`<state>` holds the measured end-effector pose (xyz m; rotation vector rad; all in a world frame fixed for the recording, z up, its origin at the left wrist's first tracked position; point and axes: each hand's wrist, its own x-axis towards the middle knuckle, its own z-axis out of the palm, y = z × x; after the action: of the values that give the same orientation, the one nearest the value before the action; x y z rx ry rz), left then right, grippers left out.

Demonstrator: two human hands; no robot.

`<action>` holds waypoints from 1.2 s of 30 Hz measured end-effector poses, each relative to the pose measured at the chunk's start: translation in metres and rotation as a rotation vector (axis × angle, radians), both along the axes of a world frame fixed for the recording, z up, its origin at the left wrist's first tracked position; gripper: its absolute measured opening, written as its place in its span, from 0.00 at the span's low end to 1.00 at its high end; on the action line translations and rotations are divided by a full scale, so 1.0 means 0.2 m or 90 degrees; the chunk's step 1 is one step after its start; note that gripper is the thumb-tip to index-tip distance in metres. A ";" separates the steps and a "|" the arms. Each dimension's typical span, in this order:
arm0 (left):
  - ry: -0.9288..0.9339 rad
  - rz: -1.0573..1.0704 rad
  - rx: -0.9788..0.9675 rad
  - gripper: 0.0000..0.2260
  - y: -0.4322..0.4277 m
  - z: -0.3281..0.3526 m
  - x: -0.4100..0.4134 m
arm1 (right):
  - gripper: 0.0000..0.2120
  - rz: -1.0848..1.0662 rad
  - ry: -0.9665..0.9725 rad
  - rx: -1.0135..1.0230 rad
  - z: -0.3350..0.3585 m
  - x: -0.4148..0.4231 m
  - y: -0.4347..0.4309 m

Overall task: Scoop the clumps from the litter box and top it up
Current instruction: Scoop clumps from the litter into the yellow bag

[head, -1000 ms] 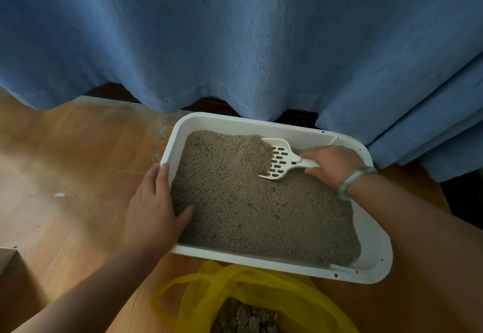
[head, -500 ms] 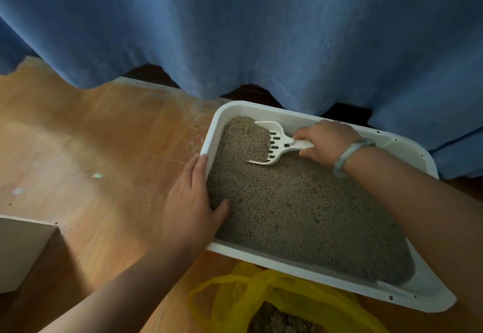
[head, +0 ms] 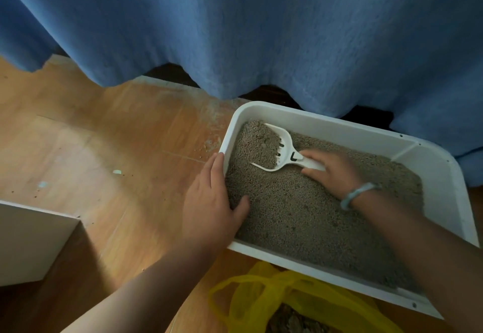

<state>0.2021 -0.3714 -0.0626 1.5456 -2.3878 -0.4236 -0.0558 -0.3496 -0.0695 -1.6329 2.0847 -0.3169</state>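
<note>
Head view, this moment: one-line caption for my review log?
Right hand holds the scoop in the litter while the left hand grips the box rim; a yellow bag lies in front.

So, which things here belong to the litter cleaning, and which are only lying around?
For the job: litter box, litter, slotted scoop in the right hand, left hand holding the box rim, yellow plastic bag with clumps.
Lying about: blue curtain, white panel, small scraps on the wooden floor.
</note>
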 end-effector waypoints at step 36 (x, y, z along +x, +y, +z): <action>0.021 -0.018 0.085 0.48 0.23 0.05 0.16 | 0.19 -0.035 0.055 0.040 0.26 -0.07 0.75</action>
<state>0.2333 -0.3264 -0.0536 1.5489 -2.4027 -0.6216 -0.0698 -0.2000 -0.0179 -1.5804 2.1848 -0.2000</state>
